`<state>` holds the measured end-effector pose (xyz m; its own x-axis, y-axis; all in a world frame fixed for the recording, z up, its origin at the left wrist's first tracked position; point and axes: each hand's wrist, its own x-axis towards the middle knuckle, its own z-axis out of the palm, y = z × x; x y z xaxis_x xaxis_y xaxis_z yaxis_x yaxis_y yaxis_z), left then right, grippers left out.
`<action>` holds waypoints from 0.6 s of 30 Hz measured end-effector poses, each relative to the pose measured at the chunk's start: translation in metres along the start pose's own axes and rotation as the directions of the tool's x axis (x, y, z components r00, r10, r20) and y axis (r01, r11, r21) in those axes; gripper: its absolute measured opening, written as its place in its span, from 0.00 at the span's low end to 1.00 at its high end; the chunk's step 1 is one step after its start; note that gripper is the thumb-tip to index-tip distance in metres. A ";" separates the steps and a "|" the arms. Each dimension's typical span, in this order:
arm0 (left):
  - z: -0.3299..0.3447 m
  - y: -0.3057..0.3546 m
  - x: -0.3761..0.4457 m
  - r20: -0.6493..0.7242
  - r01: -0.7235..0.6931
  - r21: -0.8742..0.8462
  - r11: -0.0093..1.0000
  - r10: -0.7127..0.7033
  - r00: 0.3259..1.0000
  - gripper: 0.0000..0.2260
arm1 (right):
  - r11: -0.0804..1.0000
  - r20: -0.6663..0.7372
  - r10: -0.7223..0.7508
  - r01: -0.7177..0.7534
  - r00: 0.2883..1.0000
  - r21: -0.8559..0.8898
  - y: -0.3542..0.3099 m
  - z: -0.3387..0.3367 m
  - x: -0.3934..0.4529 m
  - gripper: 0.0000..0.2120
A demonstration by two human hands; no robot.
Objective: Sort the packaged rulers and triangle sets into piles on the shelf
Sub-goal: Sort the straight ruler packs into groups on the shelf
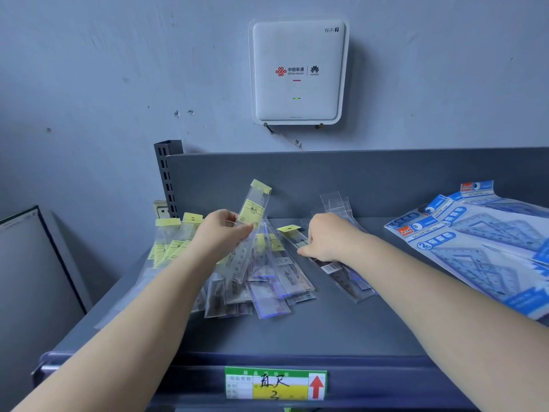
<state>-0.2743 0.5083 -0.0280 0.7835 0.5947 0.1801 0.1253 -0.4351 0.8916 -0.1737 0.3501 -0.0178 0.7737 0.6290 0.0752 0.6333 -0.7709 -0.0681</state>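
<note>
The left hand (221, 233) is closed on 1 packaged ruler with a yellow header (253, 217), pinching it near its middle and holding it tilted above the shelf (341, 331); its yellow top rises past the fingers toward the grey back panel (371, 179), its lower end slants down over the heap below. The right hand (328, 237) rests palm down on a clear ruler packet (341, 270) that lies flat just right of centre; the fingers curl against the packet, but whether they actually grip it I cannot tell; a barcode on the packet shows just beside the wrist. Between the 2 hands sprawls a loose heap of clear ruler packets (267, 289); left of the left hand, partly hidden by the forearm, lies a pile of yellow-headed rulers (173, 243). Well apart, at the right end of the shelf, overlapping blue triangle set packs (487, 248) are fanned out. A green and yellow price tag (276, 383) with a red arrow sits on the shelf's front edge; a white router (298, 71) hangs on the wall above.
</note>
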 end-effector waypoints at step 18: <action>-0.003 0.006 -0.006 0.038 0.004 -0.038 0.999 -0.002 0.999 0.07 | 0.999 -0.167 0.025 -0.031 0.986 -0.035 -0.013 -0.012 -0.007 0.15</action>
<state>-0.2799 0.5039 -0.0229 0.8055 0.5699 0.1624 0.1053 -0.4073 0.9072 -0.1873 0.3547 -0.0058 0.7758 0.5840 0.2388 0.6081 -0.7931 -0.0360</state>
